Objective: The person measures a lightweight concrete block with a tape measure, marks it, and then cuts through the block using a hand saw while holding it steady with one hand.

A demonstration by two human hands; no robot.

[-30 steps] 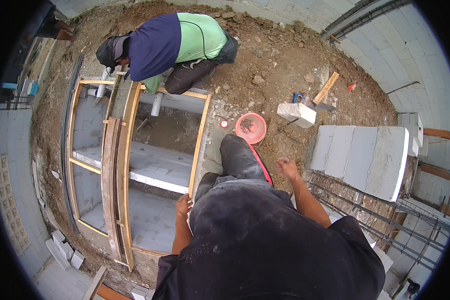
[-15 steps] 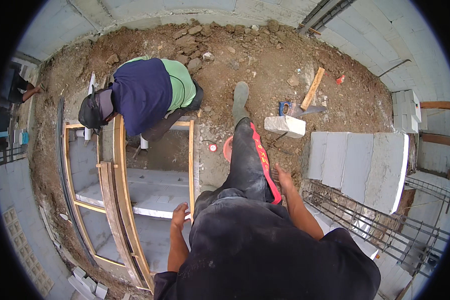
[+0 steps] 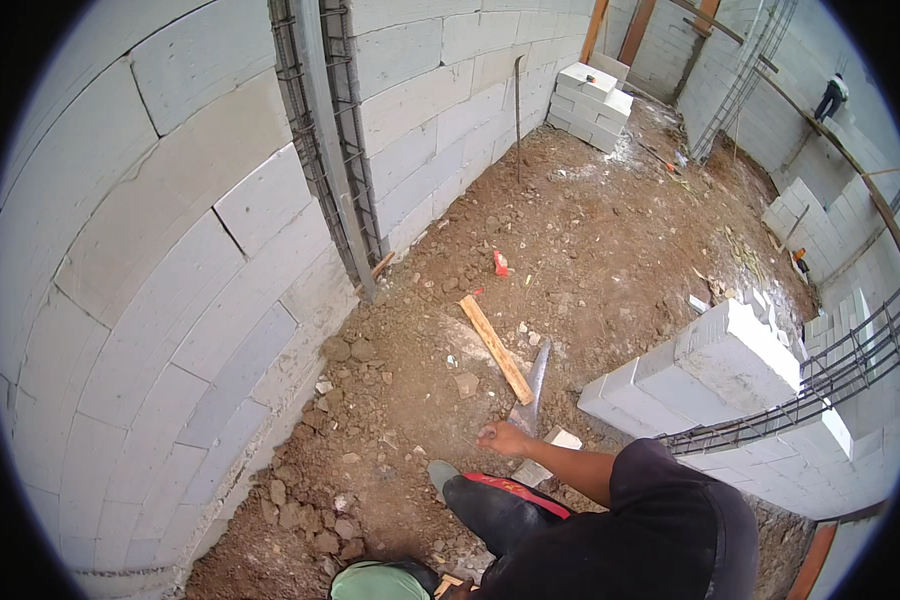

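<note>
My right hand [image 3: 505, 438] reaches out low over the dirt, its fingers curled in. It lies in line with the handle end of a hand saw [image 3: 538, 382], and the saw's handle is hidden from sight. Whether the fingers touch the saw, or hold anything, I cannot make out. A short wooden plank [image 3: 496, 348] lies slantwise with its near end against the saw blade. Beside my forearm, partly covered by it, sits a pale block [image 3: 562, 440]. My left hand does not show clearly.
At the lower edge crouches a co-worker in light green [image 3: 380, 582]. A low block wall [image 3: 660, 390] with rebar stands to the right, a tall block wall [image 3: 210, 310] to the left. Stacked blocks [image 3: 590, 105] stand farther off, and a distant person [image 3: 832, 97] is at far right.
My view has swung to the right, and the co-worker has slid to the lower edge. My right hand has gone from spread fingers by my leg to curled fingers near the saw.
</note>
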